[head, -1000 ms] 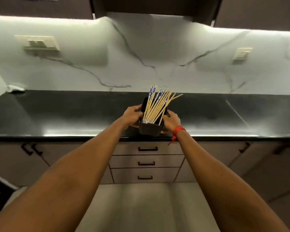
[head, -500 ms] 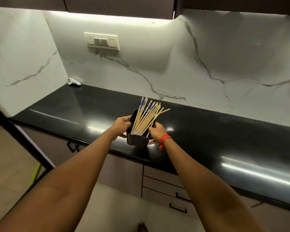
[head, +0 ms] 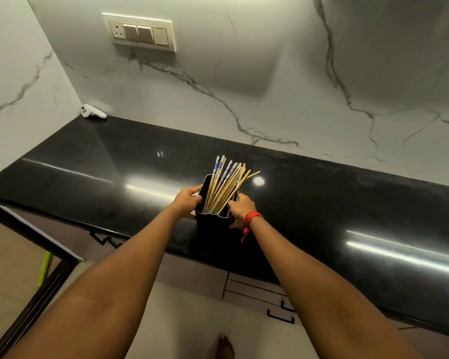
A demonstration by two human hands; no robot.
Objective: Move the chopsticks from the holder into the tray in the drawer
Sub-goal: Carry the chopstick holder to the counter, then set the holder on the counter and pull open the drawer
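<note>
the black holder [head: 213, 224] stands on the black countertop [head: 322, 203], close to its front edge, just below the centre of the view. the left hand [head: 188, 203] presses against the holder's side at 9 o'clock, fingers curled around the wall and thumb up near the rim. the right hand [head: 240, 208] grips the opposite side at 3 o'clock, fingers closed on the rim, with a red thread [head: 252, 220] tied at the wrist. the chopsticks [head: 224, 186] stand bundled inside the holder, leaning toward 1 o'clock, their blue-patterned ends fanned out above the rim. a white controller [head: 93, 111] lies far off at 10 o'clock in the counter's corner. a switch plate [head: 140, 32] sits on the marble wall [head: 270, 73] at 11 o'clock. closed drawers [head: 257, 294] with dark handles show under the counter at 5 o'clock.
</note>
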